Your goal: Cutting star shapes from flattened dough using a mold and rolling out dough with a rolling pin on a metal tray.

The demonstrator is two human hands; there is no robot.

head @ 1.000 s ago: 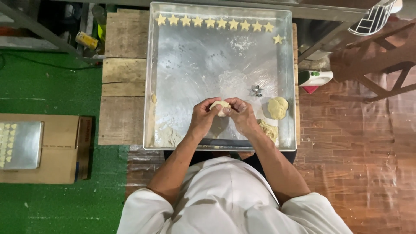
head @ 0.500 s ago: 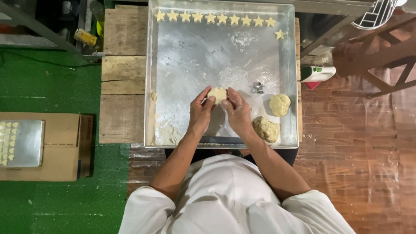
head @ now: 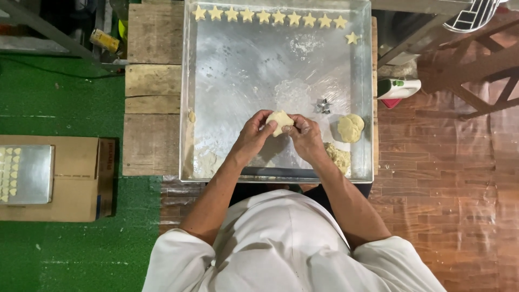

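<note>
Both hands hold one pale piece of dough (head: pixel 280 121) over the near middle of a big metal tray (head: pixel 216 81). My left hand (head: pixel 253 135) pinches its left side and my right hand (head: pixel 306 136) its right side. A small metal star cutter (head: pixel 323 105) stands just beyond my right hand. A round dough lump (head: pixel 350 128) lies to the right, and crumbly dough (head: pixel 338 157) sits by the tray's near right corner. A row of star-shaped dough pieces (head: pixel 270 16) lines the far edge, with one more star (head: pixel 352 38) below its right end.
The tray rests on wooden planks (head: pixel 152 81). A cardboard box (head: pixel 75 178) on the green floor at left carries a smaller tray of cut pieces (head: pixel 21 173). A white bottle (head: pixel 399 87) lies right of the tray, with wooden furniture (head: pixel 476 65) behind it. Flour residue (head: pixel 208 162) marks the near left corner.
The hands have kept working the dough piece between them over the tray's near middle. The view has shifted a little; the other dough and the cutter stay where they were.
</note>
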